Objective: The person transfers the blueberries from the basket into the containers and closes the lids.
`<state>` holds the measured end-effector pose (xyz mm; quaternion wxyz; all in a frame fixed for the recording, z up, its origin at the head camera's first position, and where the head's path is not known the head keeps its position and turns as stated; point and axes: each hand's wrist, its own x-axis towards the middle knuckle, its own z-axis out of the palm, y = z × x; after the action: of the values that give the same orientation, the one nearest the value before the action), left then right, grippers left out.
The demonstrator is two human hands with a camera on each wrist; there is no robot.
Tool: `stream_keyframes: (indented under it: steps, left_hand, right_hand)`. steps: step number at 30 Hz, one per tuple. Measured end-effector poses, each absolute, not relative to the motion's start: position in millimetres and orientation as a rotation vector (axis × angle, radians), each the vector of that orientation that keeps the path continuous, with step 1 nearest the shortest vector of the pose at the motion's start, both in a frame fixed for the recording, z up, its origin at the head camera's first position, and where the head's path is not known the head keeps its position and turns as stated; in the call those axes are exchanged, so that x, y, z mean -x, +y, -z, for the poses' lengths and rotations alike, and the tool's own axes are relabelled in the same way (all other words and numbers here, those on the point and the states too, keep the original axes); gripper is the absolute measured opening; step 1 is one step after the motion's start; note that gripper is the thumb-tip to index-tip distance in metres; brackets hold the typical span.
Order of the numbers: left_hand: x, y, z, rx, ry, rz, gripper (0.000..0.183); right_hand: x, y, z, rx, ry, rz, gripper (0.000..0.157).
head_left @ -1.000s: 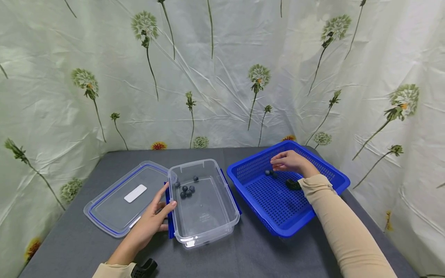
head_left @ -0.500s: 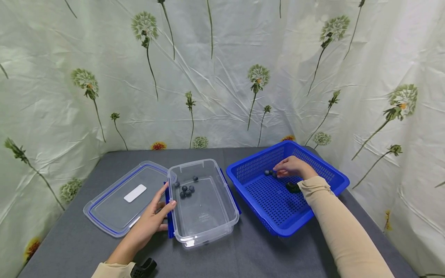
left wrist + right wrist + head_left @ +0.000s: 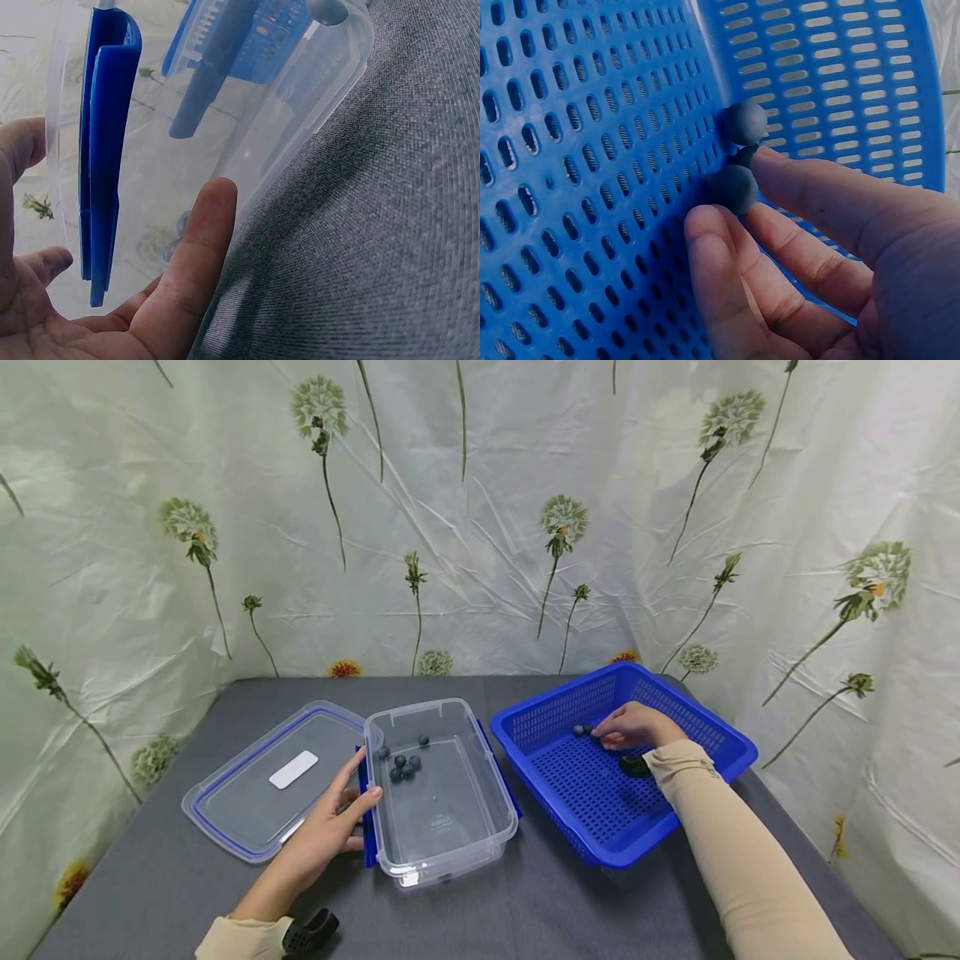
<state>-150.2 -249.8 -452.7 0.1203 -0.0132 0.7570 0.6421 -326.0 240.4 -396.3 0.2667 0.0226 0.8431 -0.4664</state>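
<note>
My left hand [image 3: 322, 827] holds the left side of a clear plastic food container [image 3: 450, 852], its thumb at the rim beside a blue side latch [image 3: 105, 150]. Several blueberries [image 3: 405, 768] lie toward the container's far left. Over on the right, my right hand [image 3: 630, 725] reaches down into a blue perforated basket [image 3: 622, 860]. Its thumb and fingers close around one blueberry [image 3: 733, 187] near the basket wall. Another blueberry [image 3: 746, 124] sits just past the fingertips, and a third one is mostly hidden between the two.
The container's clear lid [image 3: 247, 810], with a blue seal and a white label, lies on the grey tablecloth [image 3: 480, 927] to the left, partly behind the container's edge. A flower-printed curtain [image 3: 480, 543] hangs behind the table.
My right hand has come down inside the basket to the blueberries, and its fingers have drawn together on one. The left hand keeps its hold on the container.
</note>
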Motion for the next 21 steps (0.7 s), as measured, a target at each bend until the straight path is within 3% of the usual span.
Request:
stream_keyframes:
  steps: [21]
  left_hand:
    - [149.6, -250.9, 452.5, 0.040, 2.228, -1.863, 0.082]
  right_hand:
    - [323.6, 237.2, 395.7, -0.061, 2.260, 1.252, 0.020]
